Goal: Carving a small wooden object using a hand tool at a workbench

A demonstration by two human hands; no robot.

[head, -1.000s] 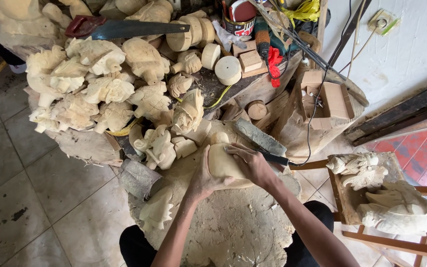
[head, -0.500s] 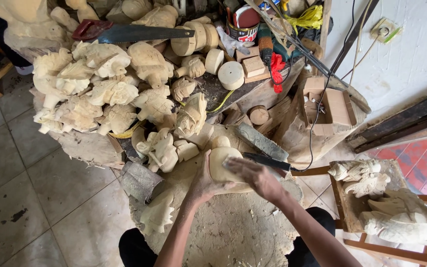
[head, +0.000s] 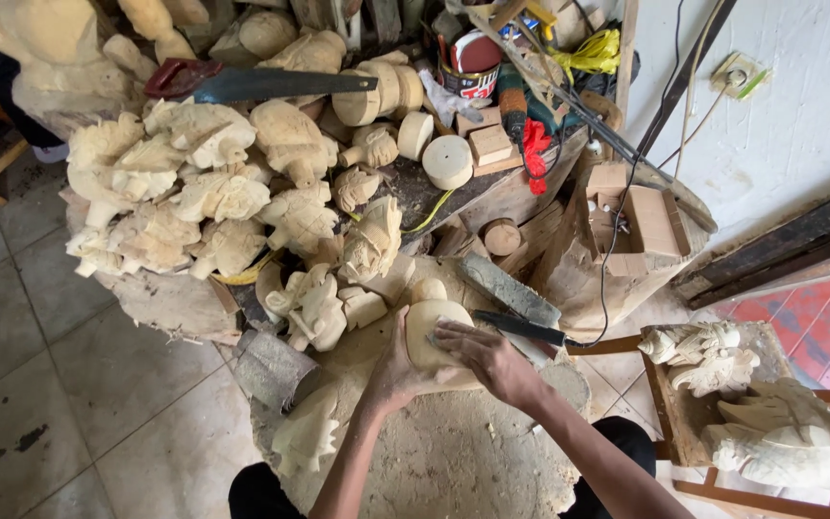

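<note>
The left hand (head: 391,370) still grips the pale wooden piece (head: 431,332) on the dusty stump (head: 453,461). The right hand (head: 487,356), which was beside it a second ago, now lies flat with spread fingers on its front, seemingly rubbing it

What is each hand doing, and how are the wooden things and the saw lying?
Left hand: gripping the pale wood piece's side.
Right hand: flat on top of it.
Pale wood piece: smooth, held on the stump.
Stump: dusty.
Handsaw: lying flat on the carvings.
Carvings: piled up.
</note>
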